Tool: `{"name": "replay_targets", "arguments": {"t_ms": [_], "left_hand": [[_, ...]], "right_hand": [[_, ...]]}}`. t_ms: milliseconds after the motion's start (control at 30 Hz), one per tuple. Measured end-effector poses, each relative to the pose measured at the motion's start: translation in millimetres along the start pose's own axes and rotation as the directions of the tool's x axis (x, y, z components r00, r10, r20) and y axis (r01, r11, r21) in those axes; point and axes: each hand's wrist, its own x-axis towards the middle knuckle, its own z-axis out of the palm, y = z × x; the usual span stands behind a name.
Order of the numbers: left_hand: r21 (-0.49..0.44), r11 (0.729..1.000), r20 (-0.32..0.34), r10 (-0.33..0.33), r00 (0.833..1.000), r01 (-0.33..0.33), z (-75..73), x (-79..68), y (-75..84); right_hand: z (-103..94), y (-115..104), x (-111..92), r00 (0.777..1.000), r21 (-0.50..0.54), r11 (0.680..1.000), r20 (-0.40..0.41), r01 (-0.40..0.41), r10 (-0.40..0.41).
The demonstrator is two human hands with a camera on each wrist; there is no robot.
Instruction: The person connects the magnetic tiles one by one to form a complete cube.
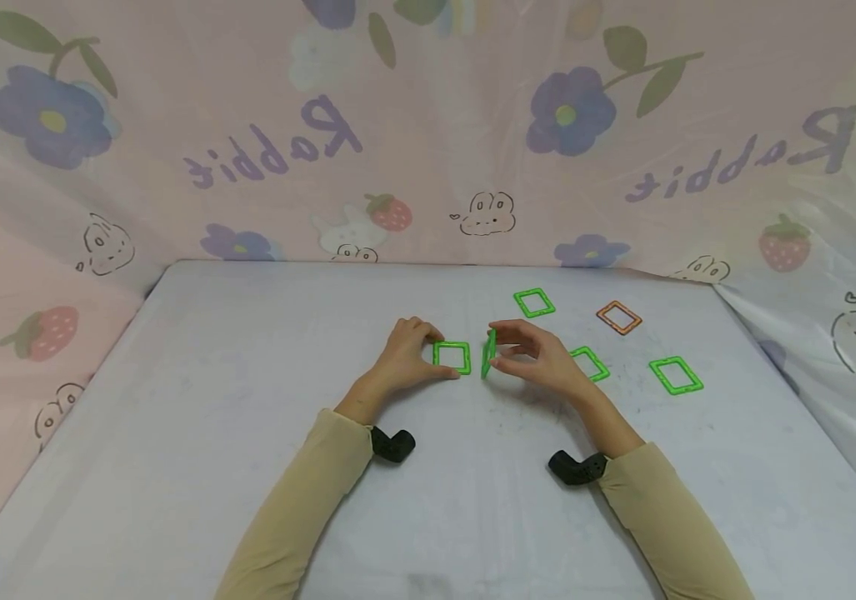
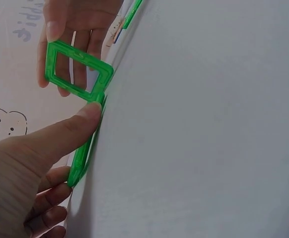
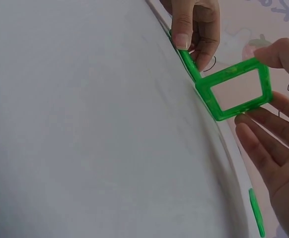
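My left hand (image 1: pixel 405 354) holds a flat green square frame (image 1: pixel 467 358) on the white table, thumb at its near edge and fingers at the far one. Just to the right, my right hand (image 1: pixel 536 354) pinches a second green square frame (image 1: pixel 488 354), which stands upright, edge-on in the head view. The right wrist view shows this upright frame (image 3: pixel 234 71) between thumb and fingers, its lower corner at the end of the flat one. In the left wrist view my left thumb (image 2: pixel 89 113) presses close to where both frames meet.
Behind the right hand lies a partly hidden green square frame (image 1: pixel 598 360). Farther back are another green frame (image 1: pixel 548 300) and an orange frame (image 1: pixel 611 325); one more green frame (image 1: pixel 691 372) lies at the right. A patterned curtain (image 1: pixel 428 150) rises along the table's back edge.
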Motion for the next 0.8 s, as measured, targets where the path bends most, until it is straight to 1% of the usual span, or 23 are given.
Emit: {"name": "replay_targets", "arguments": {"t_ms": [200,333,500,800], "left_hand": [[-0.007,1.000,0.006,0.003,1.000,-0.003,-0.4,-0.5,1.1],[0.000,1.000,0.012,0.007,1.000,-0.007,-0.5,-1.0,1.4],[-0.002,1.000,0.010,0.010,1.000,-0.010,0.1,-1.6,2.0],[0.005,1.000,-0.002,0.014,1.000,-0.014,-0.4,-3.3,4.3]], "right_hand": [[1.8,0.1,1.8,1.000,0.047,0.999,0.010,-0.022,0.022],[3.6,2.1,4.1,1.000,0.062,0.998,0.020,-0.004,0.003],[5.2,2.8,6.1,1.000,0.065,0.998,0.025,0.012,-0.014],[5.9,1.8,7.9,0.999,0.066,0.998,0.034,0.008,-0.011]]}}
